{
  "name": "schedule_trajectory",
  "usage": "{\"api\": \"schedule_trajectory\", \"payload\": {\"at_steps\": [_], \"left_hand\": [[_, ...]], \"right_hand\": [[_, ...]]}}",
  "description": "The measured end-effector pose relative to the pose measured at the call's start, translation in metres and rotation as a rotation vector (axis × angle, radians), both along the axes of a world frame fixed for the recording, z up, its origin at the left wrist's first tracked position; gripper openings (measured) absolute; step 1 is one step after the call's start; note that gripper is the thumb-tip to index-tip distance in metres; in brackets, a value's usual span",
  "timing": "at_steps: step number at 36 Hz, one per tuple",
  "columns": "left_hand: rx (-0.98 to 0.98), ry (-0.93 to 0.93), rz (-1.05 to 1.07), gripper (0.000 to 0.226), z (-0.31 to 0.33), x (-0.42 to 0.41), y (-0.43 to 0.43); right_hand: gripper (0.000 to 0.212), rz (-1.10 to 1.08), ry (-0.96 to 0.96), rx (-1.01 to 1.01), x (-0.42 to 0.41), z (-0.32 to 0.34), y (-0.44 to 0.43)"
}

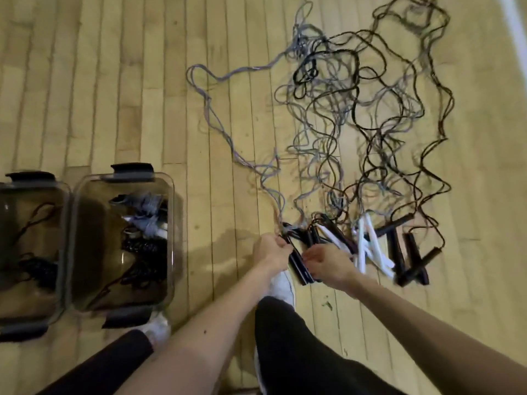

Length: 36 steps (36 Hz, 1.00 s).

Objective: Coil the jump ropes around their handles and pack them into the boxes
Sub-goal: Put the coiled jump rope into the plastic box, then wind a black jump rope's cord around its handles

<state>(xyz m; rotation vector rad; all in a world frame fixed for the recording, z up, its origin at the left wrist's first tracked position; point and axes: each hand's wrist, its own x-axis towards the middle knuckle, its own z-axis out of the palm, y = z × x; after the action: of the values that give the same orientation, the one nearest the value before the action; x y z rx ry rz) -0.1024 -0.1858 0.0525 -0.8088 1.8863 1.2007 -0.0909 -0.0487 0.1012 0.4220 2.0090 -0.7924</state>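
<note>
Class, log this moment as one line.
left hand: grips handles | right hand: touches handles | ropes: loose on floor | boxes: partly filled

Arms outstretched, left hand [271, 252] and right hand [328, 265] curled, near together.

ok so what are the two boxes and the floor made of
Boxes: likely clear glossy plastic; coiled ropes show through the walls, dark latches clip the ends. Floor: pale wood strips, lightly varnished by the look; seams and a soft sheen show.
</note>
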Motion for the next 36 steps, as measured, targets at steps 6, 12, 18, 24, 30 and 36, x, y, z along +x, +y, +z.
{"api": "schedule_trajectory", "payload": {"at_steps": [6,12,18,24,30,36], "left_hand": [[-0.060,-0.071,0.113,0.028,-0.060,0.004,0.020],[-0.122,-0.037,0.097,0.036,-0.083,0.002,0.024],[-0.093,-0.078,0.036,0.020,-0.084,0.002,0.015],[-0.012,-0.085,0.098,0.026,-0.058,0.012,0.009],[-0.055,-0.069,0.153,0.013,-0.028,0.013,-0.004],[0.058,0.021,0.191,0.009,0.045,-0.004,-0.027]], "right_hand": [[0.017,0.076,0.042,0.111,0.016,-0.073,-0.015],[0.046,0.164,0.039,0.231,0.009,-0.108,-0.026],[0.050,0.155,-0.004,0.166,0.006,-0.115,-0.021],[0.048,0.033,-0.078,-0.012,0.010,-0.102,-0.019],[0.034,-0.003,-0.070,-0.165,0.010,-0.070,-0.033],[0.033,-0.050,-0.057,-0.347,-0.011,0.007,-0.050]]}}
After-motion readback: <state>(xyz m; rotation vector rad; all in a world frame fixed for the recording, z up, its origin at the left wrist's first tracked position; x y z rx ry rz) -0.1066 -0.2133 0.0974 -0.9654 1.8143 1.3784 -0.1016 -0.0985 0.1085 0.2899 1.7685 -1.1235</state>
